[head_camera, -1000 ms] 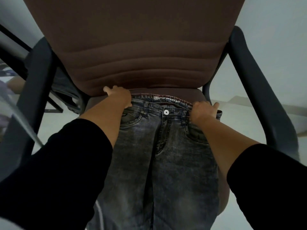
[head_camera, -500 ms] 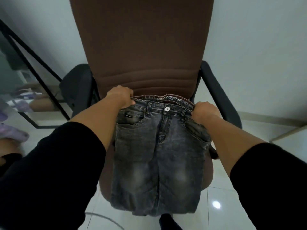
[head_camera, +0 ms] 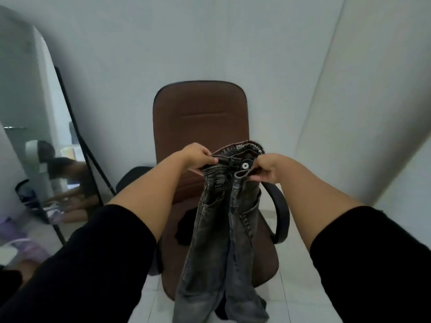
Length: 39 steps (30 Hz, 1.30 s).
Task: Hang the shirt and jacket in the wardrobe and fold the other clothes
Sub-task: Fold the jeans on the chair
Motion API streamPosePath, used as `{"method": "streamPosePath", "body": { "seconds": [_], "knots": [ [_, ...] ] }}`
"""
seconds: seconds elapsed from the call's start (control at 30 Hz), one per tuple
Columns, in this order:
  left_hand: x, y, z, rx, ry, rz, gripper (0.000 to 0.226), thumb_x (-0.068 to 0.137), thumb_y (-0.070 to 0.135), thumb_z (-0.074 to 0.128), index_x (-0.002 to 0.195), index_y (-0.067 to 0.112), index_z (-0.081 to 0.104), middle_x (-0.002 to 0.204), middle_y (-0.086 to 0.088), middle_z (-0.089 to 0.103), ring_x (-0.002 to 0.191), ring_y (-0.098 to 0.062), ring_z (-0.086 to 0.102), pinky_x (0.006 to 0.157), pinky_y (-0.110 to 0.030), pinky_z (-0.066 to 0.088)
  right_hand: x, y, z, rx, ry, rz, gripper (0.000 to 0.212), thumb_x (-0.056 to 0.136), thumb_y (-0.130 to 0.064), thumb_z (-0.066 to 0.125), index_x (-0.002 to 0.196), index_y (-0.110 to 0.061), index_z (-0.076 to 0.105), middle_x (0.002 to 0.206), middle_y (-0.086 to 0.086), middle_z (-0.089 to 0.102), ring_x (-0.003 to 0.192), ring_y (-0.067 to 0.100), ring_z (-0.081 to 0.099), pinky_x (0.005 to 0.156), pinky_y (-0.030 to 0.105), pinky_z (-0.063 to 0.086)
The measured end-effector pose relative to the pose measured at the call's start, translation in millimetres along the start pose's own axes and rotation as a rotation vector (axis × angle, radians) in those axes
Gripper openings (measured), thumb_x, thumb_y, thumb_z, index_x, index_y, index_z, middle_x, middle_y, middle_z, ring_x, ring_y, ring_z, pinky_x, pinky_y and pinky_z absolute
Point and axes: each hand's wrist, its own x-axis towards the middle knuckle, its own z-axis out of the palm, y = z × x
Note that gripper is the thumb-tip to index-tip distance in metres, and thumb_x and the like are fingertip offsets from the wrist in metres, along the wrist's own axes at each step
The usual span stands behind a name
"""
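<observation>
A pair of dark grey washed jeans point(head_camera: 219, 241) hangs in the air in front of a brown office chair point(head_camera: 200, 117). My left hand point(head_camera: 198, 157) pinches the waistband at its left side. My right hand point(head_camera: 268, 167) pinches the waistband at its right side, next to the metal button. The two hands are close together, so the waist is bunched and the legs dangle down past the chair seat. A dark garment point(head_camera: 186, 229) lies on the seat behind the jeans, mostly hidden.
The chair has black armrests point(head_camera: 279, 210) and stands against a pale wall. A black-framed leaning mirror point(head_camera: 77, 141) at the left reflects a person and purple cloth. White tiled floor point(head_camera: 298, 287) lies around the chair.
I have lifted the jeans off the chair seat and pulled back. My hands came closer together, bunching the waistband. The legs now hang free instead of lying flat.
</observation>
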Motion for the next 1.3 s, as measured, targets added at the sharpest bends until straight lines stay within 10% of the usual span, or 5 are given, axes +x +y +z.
{"method": "streamPosePath", "body": {
  "seconds": [0.17, 0.63, 0.9, 1.1, 1.3],
  "knots": [
    [-44, 52, -7, -0.130, 0.020, 0.139, 0.010, 0.094, 0.015, 0.058, 0.093, 0.007, 0.064, 0.083, -0.006, 0.063, 0.073, -0.013, 0.064, 0.059, -0.022, 0.059, -59, -31, 0, 0.302, -0.014, -0.150, 0.038, 0.097, 0.010, 0.027, 0.130, 0.006, 0.046, 0.131, 0.020, 0.054, 0.123, 0.033, 0.054, 0.083, 0.028, 0.055],
    [-90, 83, -17, 0.089, -0.015, 0.389, 0.049, 0.078, 0.030, 0.076, 0.122, 0.013, 0.062, 0.110, 0.000, 0.064, 0.103, -0.014, 0.061, 0.082, -0.019, 0.052, -106, -42, -5, 0.505, 0.007, -0.223, 0.038, 0.095, 0.013, 0.031, 0.128, 0.012, 0.049, 0.129, 0.022, 0.056, 0.116, 0.034, 0.057, 0.033, 0.027, 0.050],
    [-80, 81, -16, 0.344, 0.247, 0.497, 0.024, 0.081, 0.024, 0.069, 0.105, 0.028, 0.069, 0.101, 0.004, 0.070, 0.097, -0.015, 0.064, 0.089, -0.029, 0.051, -102, -48, -15, 0.604, -0.002, -0.228, 0.034, 0.097, 0.011, 0.026, 0.123, 0.013, 0.048, 0.131, 0.023, 0.052, 0.120, 0.037, 0.054, 0.082, 0.036, 0.056],
    [-78, 91, -32, 0.336, 0.379, 0.556, 0.022, 0.084, 0.015, 0.060, 0.098, 0.027, 0.071, 0.095, 0.005, 0.072, 0.091, -0.014, 0.065, 0.084, -0.025, 0.048, -92, -48, -43, 0.343, 0.045, -0.253, 0.054, 0.086, -0.045, 0.064, 0.116, -0.002, 0.052, 0.095, 0.009, 0.064, 0.073, 0.019, 0.061, 0.056, 0.024, 0.055],
    [-74, 101, -62, 0.144, 0.526, 0.564, 0.030, 0.086, 0.001, 0.054, 0.093, 0.026, 0.068, 0.091, -0.006, 0.071, 0.082, -0.019, 0.062, 0.079, -0.030, 0.049, -73, -34, -70, 0.079, 0.099, -0.450, 0.100, 0.077, -0.046, 0.071, 0.151, -0.024, 0.008, 0.156, 0.009, 0.022, 0.141, 0.031, 0.027, 0.112, 0.051, 0.022]
  ]
}}
